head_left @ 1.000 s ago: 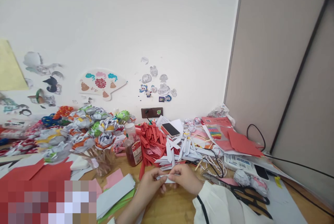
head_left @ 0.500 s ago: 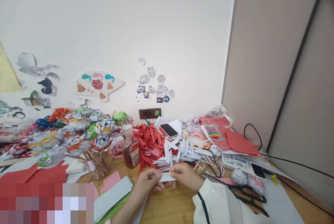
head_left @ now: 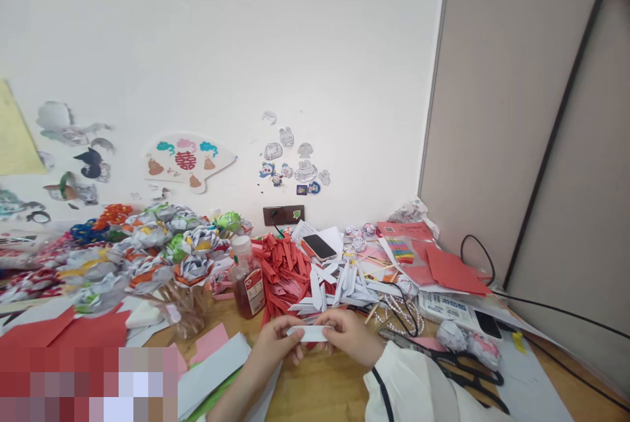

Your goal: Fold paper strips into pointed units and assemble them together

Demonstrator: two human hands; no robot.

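A small folded strip of white paper (head_left: 314, 333) is stretched level between my two hands, just over the wooden table. My left hand (head_left: 280, 338) pinches its left end between thumb and fingers. At the right end, my right hand (head_left: 350, 335) grips it the same way, thumb on the near side. Just beyond my hands lies a heap of folded white paper strips (head_left: 347, 284). A pile of folded red paper strips (head_left: 283, 261) sits behind and to the left of them.
Left of my hands stand a glue bottle (head_left: 250, 287) and a holder of paper flowers (head_left: 191, 307). Stacked white paper (head_left: 214, 369) lies near my left forearm. Black-handled scissors (head_left: 462, 369) rest by my right sleeve. A phone (head_left: 319, 247) lies behind the strips.
The white strip now sits slightly higher and more level, with my fingers closer around its ends. Both hands stay in almost the same place.
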